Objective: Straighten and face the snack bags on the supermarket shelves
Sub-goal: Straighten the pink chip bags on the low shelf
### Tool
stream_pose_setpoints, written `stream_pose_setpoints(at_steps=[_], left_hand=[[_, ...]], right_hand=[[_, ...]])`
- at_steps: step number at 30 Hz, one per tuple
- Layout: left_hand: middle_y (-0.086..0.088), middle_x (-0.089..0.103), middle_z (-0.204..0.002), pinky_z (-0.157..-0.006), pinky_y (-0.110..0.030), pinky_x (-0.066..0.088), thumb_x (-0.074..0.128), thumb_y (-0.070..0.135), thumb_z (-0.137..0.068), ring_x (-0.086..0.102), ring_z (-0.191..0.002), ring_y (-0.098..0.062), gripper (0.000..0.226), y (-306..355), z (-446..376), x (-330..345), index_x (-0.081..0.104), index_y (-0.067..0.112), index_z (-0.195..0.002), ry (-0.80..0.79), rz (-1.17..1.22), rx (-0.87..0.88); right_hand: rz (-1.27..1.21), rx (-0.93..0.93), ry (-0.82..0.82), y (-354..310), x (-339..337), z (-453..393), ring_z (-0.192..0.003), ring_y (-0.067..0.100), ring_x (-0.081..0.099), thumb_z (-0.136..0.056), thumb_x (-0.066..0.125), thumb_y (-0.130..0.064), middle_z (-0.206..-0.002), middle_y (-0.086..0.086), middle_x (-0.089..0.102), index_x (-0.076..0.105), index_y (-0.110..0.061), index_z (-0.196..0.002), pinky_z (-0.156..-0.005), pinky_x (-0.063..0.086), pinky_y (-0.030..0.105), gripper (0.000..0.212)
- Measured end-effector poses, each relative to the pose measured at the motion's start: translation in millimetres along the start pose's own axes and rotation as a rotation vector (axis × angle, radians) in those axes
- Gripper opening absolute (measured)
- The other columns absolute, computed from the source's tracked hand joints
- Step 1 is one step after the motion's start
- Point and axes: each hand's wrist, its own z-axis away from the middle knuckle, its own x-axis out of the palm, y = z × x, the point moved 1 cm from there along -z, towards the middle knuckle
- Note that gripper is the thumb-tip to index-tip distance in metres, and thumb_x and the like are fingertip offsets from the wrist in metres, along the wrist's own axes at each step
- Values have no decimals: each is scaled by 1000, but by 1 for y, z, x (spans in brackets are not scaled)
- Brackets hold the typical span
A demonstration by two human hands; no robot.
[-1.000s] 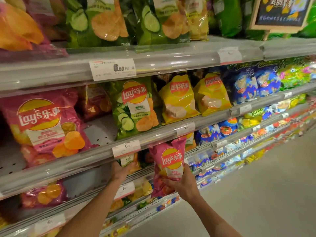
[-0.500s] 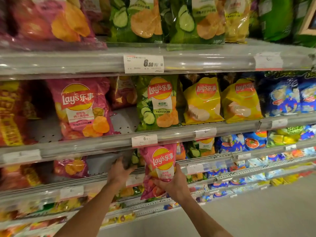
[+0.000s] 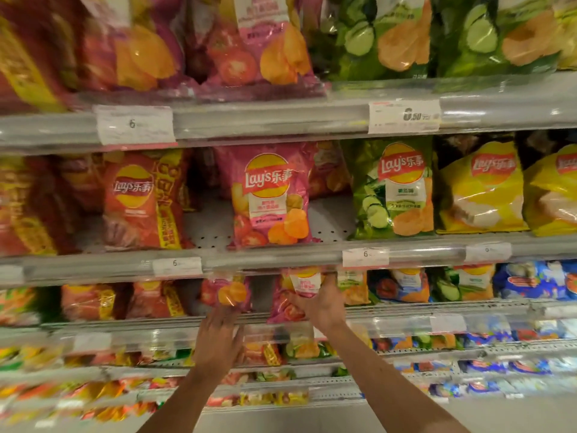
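Single head view, close, faces the snack shelves (image 3: 281, 260) squarely, edges somewhat blurred.

The shelf rail (image 3: 271, 260) hides the top of the pink bag (image 3: 285, 303) the right hand (image 3: 321, 304) grips, the left hand (image 3: 218, 335) is motion-blurred, and the lowest shelves' packets (image 3: 93, 395) smear beyond telling.

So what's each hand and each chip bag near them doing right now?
Right hand: grips the pink Lay's bag.
Pink Lay's bag: held, tilted, under the shelf edge.
Left hand: fingers spread, reaching, holding nothing.
Small pink bag: on the shelf above the left hand.
Pink tomato bag: upright, facing out.
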Motion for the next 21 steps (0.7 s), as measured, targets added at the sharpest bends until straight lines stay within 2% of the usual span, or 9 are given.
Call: stream_pose_setpoints(at_steps=[2, 4, 6, 8, 10, 13, 16, 18, 21], left_hand=[[-12, 46, -151, -117, -42, 29, 49, 38, -101, 40, -142, -30, 45, -9, 1, 2, 54, 19, -141, -99, -26, 28], [-6, 27, -162, -123, -35, 12, 34, 45, -104, 21, -151, -22, 53, -12, -1, 3, 36, 24, -152, -158, -54, 28], [-2, 21, -164, -123, -33, 7, 28, 48, -104, 14, -152, -19, 55, -13, -2, 2, 28, 27, -155, -185, -77, 24], [0, 18, -165, -124, -33, 6, 28, 48, -104, 11, -153, -19, 55, -13, -2, 1, 26, 28, -155, -193, -83, 29], [1, 15, -166, -125, -33, 6, 29, 47, -104, 8, -153, -18, 55, -15, -1, 1, 25, 28, -156, -192, -75, 35], [0, 16, -165, -125, -34, 7, 30, 48, -103, 9, -153, -19, 57, -17, -1, 3, 25, 26, -155, -191, -59, 53], [0, 19, -164, -125, -37, 8, 28, 51, -103, 9, -153, -20, 58, -20, -2, 6, 26, 25, -155, -205, -60, 51], [-1, 15, -165, -126, -38, 3, 25, 52, -103, 5, -153, -22, 60, -21, -2, 10, 23, 24, -156, -212, -74, 47], [-4, 11, -166, -121, -35, -7, 23, 51, -103, 1, -154, -25, 60, -21, 0, 13, 18, 23, -157, -209, -94, 38]], right_hand=[[99, 26, 17, -13, 13, -8, -85, 20, 67, -67, 87, -60, -89, -2, 64, 57, -18, -98, -63, 44, 27, 61], [167, 35, 38, -20, 23, -18, -74, 19, 65, -69, 83, -64, -80, -1, 64, 61, -19, -81, -58, 43, 29, 52], [210, 23, 38, -20, 34, -28, -83, 24, 70, -72, 80, -65, -90, 4, 72, 69, -14, -94, -59, 44, 28, 56], [253, 14, -15, -19, 44, -35, -92, 26, 71, -74, 78, -65, -100, 6, 73, 69, -13, -106, -66, 53, 31, 62], [266, 31, -92, -17, 54, -39, -95, 24, 70, -74, 79, -64, -104, 6, 73, 69, -13, -107, -76, 58, 34, 62], [201, 45, -178, -16, 69, -42, -99, 22, 70, -73, 84, -58, -108, 6, 74, 71, -13, -107, -80, 57, 32, 57], [109, 21, -232, -19, 78, -43, -110, 21, 68, -72, 88, -49, -120, 3, 72, 71, -16, -118, -93, 55, 28, 59], [97, 28, -257, -20, 79, -44, -107, 20, 69, -71, 89, -48, -119, 1, 72, 71, -18, -115, -90, 54, 24, 56], [75, 62, -281, -15, 79, -45, -96, 18, 70, -69, 90, -48, -111, 3, 75, 70, -19, -108, -90, 58, 31, 53]])
